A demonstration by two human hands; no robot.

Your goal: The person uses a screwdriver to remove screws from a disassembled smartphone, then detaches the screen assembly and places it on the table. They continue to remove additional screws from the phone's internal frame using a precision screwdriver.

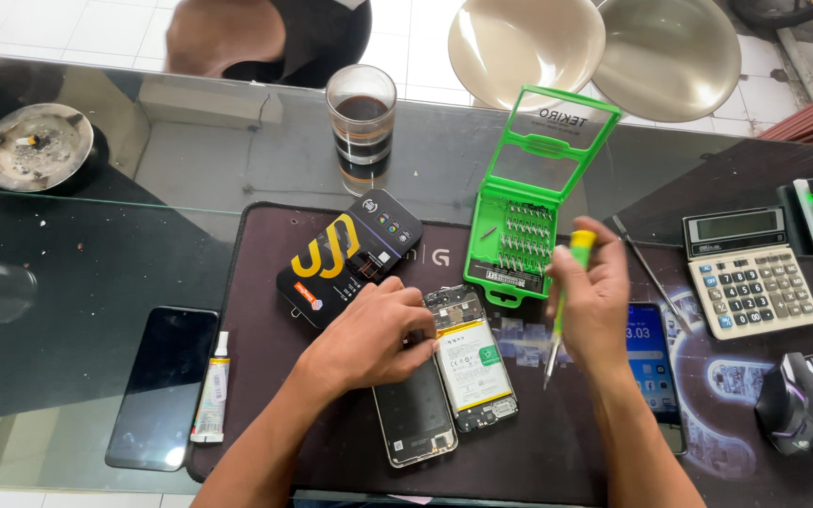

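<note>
An opened phone [474, 362] with its battery and board exposed lies on the dark mat [538, 452]. Next to it on the left lies a detached phone frame [414, 414]. My left hand [369, 334] rests on the top left edge of the opened phone, fingers curled on it. My right hand [593, 296] holds a yellow-green screwdriver [562, 310] upright, tip pointing down just right of the phone. A green screwdriver bit case [519, 235] stands open behind the phone.
A black and yellow box [345, 254] lies left of the bit case. A glass of dark drink [361, 127], a glue tube [211, 390], a black phone [162, 386], a lit phone [653, 362], a calculator [750, 273], a mouse [792, 400] and an ashtray [35, 146] surround the mat.
</note>
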